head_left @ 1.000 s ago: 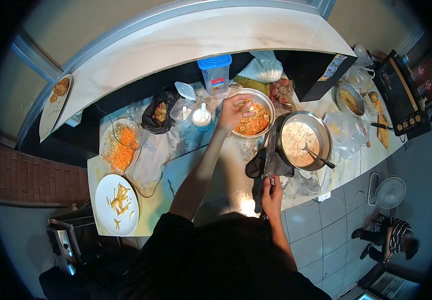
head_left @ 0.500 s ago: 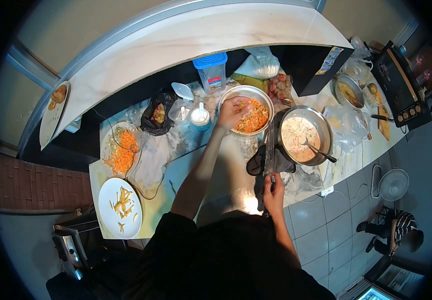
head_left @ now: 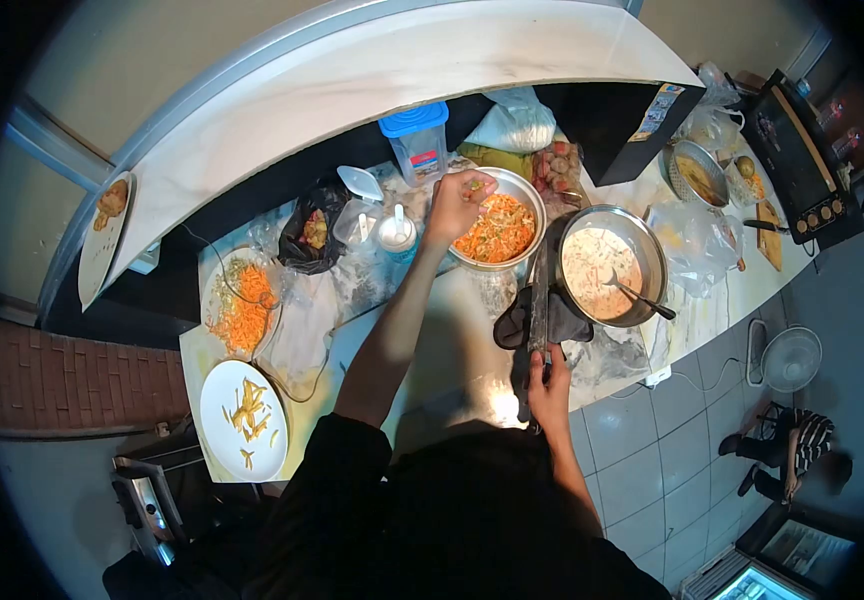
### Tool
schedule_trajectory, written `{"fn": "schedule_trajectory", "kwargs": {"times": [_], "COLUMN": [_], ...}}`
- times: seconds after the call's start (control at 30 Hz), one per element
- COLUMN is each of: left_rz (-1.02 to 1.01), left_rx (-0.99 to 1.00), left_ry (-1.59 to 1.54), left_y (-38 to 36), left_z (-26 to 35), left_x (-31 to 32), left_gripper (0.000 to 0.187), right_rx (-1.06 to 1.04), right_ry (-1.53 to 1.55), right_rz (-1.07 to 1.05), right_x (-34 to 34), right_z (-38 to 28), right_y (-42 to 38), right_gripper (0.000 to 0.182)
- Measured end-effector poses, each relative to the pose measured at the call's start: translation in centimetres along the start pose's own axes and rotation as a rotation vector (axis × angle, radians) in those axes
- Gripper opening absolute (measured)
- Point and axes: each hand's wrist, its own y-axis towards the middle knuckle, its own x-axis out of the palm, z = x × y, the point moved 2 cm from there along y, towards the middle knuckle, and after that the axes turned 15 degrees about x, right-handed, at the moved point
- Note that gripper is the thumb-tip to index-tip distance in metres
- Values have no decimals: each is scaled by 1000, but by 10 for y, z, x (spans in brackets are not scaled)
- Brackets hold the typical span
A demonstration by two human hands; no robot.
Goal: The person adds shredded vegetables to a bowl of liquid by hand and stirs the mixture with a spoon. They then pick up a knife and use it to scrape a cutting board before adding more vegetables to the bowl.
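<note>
My left hand (head_left: 458,206) is above the left rim of a metal bowl (head_left: 537,200). Its fingers are pinched around a small bit of shredded food. Orange and green shredded mix (head_left: 498,229) lies in that bowl. My right hand (head_left: 550,387) is wrapped round the dark handle of a long, flat tool (head_left: 539,313), which points away from me between the two bowls. Under the tool lies a dark cloth (head_left: 569,321). To its right, a larger metal bowl (head_left: 657,240) holds a pale, chunky mixture (head_left: 597,268) with a spoon (head_left: 642,299) in it.
At left are a plate of shredded carrot (head_left: 244,315) and a white plate (head_left: 221,445) with yellow strips. A black bag (head_left: 297,215), a white-topped jar (head_left: 397,235) and a blue-lidded container (head_left: 420,150) stand behind. An oven (head_left: 797,165) is at right; a person (head_left: 792,450) sits beyond.
My left hand has lifted out of the shredded mix and moved up and left to the bowl's rim. My right hand keeps its hold on the tool.
</note>
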Motion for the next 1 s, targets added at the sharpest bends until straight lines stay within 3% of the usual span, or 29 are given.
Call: {"fn": "schedule_trajectory", "kwargs": {"times": [0.1,0.17,0.3,0.37,0.4,0.5,0.63,0.83,0.97,1.0], "left_rz": [27,-209,-398,-761,-782,-772,-714,-679,-756,-674], "left_rx": [147,141,75,81,43,94,119,98,86,159], "left_ry": [138,463,648,683,640,735,878,727,685,714], "left_y": [5,7,3,7,8,3,-6,-12,6,7], "left_z": [-8,-16,-37,-27,-38,-46,-35,-44,-33,-32], "left_x": [-1,1,1,0,0,-1,11,9,3,-1], "left_gripper": [18,31,50,71,82,85,82,60,49,43], "right_rx": [-33,77,36,50,55,-12,22,114,21,9], "right_ry": [-15,-12,-40,-73,-66,-76,-59,10,-19,-36], "right_rz": [17,2,26,7,16,35,35,-7,37,37], "right_x": [-1,0,-2,-2,-2,0,4,9,5,4], "right_z": [0,3,-5,-6,-5,-4,-3,-4,-6,-7], "right_y": [0,1,-1,-1,1,2,6,11,16,16], "right_gripper": [27,26,24,23,23,23,21,14,14,14]}}
